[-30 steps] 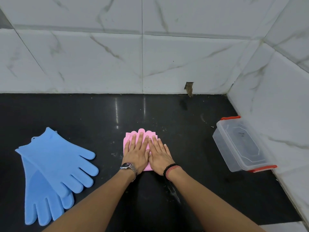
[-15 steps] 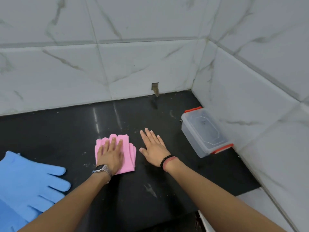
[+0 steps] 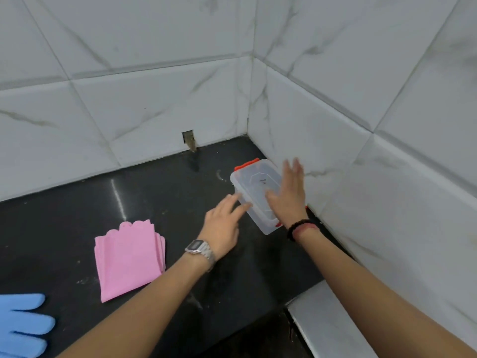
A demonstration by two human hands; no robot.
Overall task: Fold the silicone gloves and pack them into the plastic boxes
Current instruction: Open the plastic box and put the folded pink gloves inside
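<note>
Gloves wait on the dark counter [image 3: 77, 202]: the pink gloves [image 3: 127, 259] lie folded near the middle, blue gloves [image 3: 22, 326] unfolded at the left edge. Silicone looks soft, light and springy, so pinch the whole stack. The lidded box [image 3: 254, 187] sits in the corner; left hand [image 3: 223, 223] and right hand [image 3: 287, 196] reach it, fingers spread, holding nothing.

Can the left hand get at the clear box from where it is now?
Probably yes. The left hand is open with its fingertips right at the near side of the clear box, and nothing lies between them. The right hand is spread over the lid, so the top is partly taken.
</note>
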